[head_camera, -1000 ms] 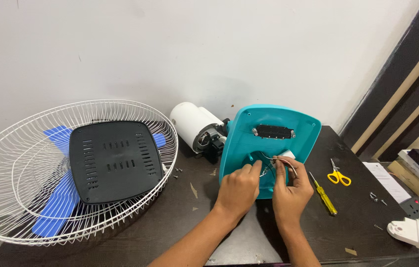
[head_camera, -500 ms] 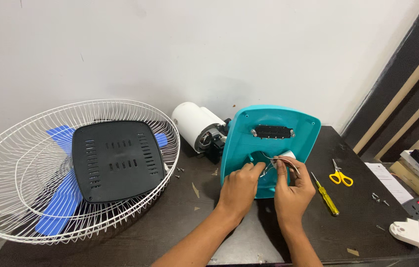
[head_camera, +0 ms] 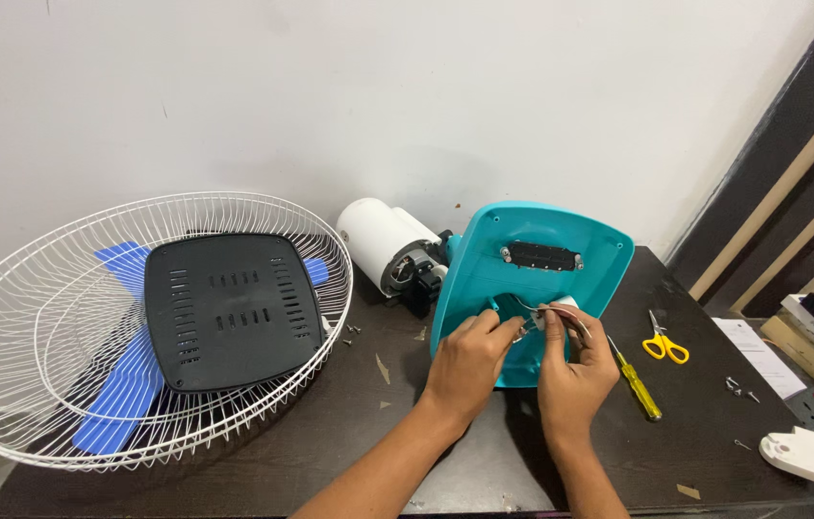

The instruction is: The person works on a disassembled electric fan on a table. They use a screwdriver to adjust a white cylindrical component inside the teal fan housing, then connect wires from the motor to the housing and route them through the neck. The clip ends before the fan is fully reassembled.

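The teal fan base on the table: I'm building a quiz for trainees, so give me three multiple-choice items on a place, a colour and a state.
1. Where does the black vented cover lie?
A. in the white wire guard
B. beside the scissors
C. on the floor

2. What colour are the scissors handles?
A. red
B. yellow
C. black

3. How does the teal fan base stand?
A. flat, underside down
B. tilted up, underside toward the person
C. hanging on the wall

Answers: 1 A, it rests on the wires over the blue blades. 2 B, yellow loops show. 3 B, the left hand and right hand work at its exposed underside.

White paper sheet (head_camera: 751,351), table's right side
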